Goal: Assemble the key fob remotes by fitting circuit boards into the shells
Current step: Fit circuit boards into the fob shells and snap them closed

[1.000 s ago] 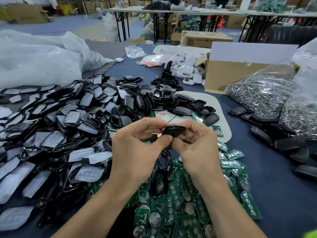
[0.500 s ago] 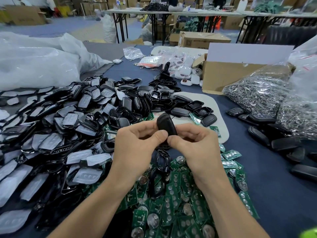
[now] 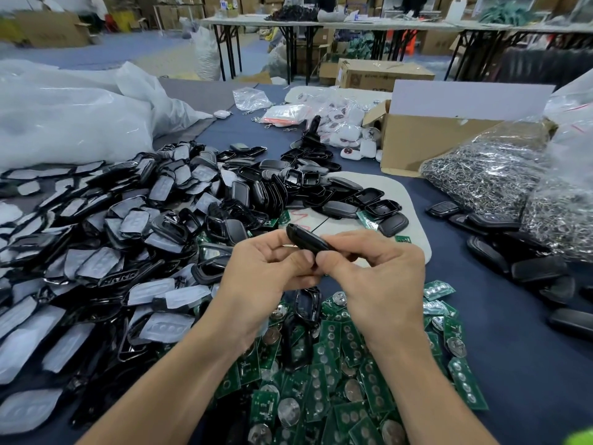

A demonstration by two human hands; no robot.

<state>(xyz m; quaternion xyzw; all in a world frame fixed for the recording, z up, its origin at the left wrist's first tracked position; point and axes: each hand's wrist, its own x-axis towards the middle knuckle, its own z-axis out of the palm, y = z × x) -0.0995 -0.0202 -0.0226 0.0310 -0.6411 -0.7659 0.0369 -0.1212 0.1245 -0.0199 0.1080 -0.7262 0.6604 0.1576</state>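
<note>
— What colour has the shell (image 3: 306,240) that is held up?
— Plain black, a little glossy. The pile of shells (image 3: 244,194) is black too, and the pads (image 3: 96,264) among them are pale grey.
— And the circuit boards (image 3: 372,383)?
— Green, with rows of round silver dots.
— The table cloth (image 3: 519,364)?
— Dark blue, no pattern. The box (image 3: 414,139) is brown; the board (image 3: 409,200) is cream, with what seems a red scribble, too small to read.

Blue table (image 3: 500,364): a wide heap of black shells (image 3: 128,236) left and centre, with a pile of green circuit boards (image 3: 337,380) touching it at the near edge. On the right, closed fobs (image 3: 529,268), bags of metal rings (image 3: 481,175) and a cardboard box (image 3: 414,146). White mat (image 3: 414,200) mid-table, big plastic bag (image 3: 64,123) far left.
</note>
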